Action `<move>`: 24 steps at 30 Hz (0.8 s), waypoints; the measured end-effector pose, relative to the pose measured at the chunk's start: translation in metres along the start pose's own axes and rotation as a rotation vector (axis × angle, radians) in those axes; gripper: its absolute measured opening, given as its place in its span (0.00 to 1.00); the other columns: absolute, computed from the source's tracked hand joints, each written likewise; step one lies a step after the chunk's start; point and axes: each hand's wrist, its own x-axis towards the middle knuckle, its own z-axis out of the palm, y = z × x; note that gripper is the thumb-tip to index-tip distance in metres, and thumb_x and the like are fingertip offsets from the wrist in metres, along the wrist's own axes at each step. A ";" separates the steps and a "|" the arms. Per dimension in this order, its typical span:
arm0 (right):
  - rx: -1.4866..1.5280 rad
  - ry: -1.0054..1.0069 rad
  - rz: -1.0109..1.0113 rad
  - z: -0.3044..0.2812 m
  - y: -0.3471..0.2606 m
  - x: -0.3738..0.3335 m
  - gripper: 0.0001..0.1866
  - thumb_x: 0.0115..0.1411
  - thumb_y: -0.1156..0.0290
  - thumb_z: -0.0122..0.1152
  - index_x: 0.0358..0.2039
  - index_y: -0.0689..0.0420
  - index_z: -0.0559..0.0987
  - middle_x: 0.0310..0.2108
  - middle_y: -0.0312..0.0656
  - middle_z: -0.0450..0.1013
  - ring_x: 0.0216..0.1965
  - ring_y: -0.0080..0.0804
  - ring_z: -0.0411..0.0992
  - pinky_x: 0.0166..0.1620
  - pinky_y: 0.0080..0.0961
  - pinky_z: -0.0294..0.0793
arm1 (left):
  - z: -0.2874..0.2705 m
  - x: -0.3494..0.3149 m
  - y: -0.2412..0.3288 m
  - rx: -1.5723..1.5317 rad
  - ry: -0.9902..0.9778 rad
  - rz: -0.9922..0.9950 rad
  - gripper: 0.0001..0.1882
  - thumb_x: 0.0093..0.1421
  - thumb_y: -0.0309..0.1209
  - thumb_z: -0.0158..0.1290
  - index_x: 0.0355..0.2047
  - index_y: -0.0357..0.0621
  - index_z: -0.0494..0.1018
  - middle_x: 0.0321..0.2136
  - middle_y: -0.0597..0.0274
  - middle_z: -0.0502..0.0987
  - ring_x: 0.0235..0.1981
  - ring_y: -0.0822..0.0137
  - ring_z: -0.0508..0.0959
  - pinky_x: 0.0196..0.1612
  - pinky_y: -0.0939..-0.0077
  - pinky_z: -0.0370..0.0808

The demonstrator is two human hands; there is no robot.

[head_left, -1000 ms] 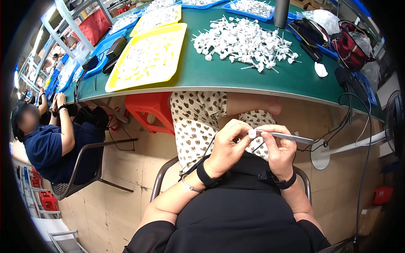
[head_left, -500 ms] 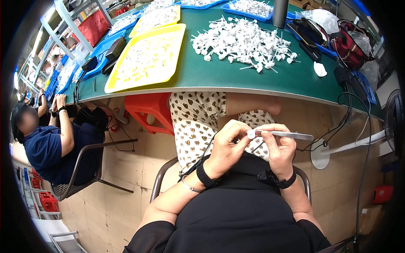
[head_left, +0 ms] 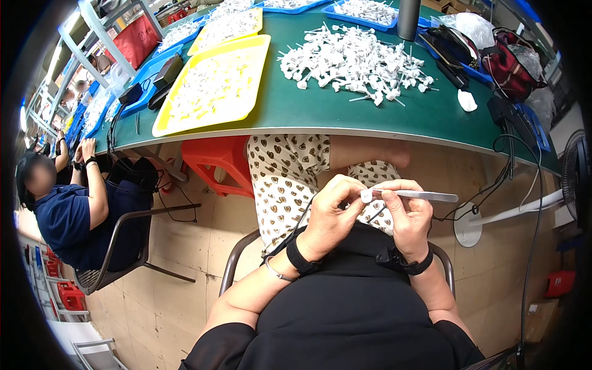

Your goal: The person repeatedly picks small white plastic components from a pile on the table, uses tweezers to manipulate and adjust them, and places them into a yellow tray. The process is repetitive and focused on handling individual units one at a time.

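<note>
Over my lap, my left hand [head_left: 336,213] is closed, its thumb and fingertips pinching a small white plastic part [head_left: 367,195]. My right hand [head_left: 408,213] grips metal tweezers [head_left: 428,196], whose broad rear end points to the right. Their tips meet the white part between my two hands; the exact contact is too small to make out. On the green table ahead lies a large heap of white plastic parts with thin stems [head_left: 361,61]. To its left, a yellow tray [head_left: 254,92] holds many small white and yellow pieces.
Blue trays [head_left: 385,26] of white parts stand farther back. A dark cylinder [head_left: 409,18], a dark red bag [head_left: 515,68] and cables [head_left: 510,145] are at the right. A red stool [head_left: 216,163] sits under the table edge. At left, a co-worker [head_left: 74,203] sits. A fan [head_left: 573,176] stands right.
Almost nothing differs. Both hands keep their hold on the white part and the tweezers, with only a very slight shift.
</note>
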 end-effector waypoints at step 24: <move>-0.249 0.032 -0.130 0.001 0.006 -0.003 0.02 0.64 0.80 0.63 0.38 0.63 0.80 0.34 0.41 0.80 0.32 0.25 0.77 0.35 0.23 0.76 | 0.001 0.000 0.001 0.001 0.010 -0.004 0.06 0.59 0.18 0.62 0.35 0.36 0.77 0.33 0.60 0.78 0.31 0.72 0.77 0.33 0.80 0.76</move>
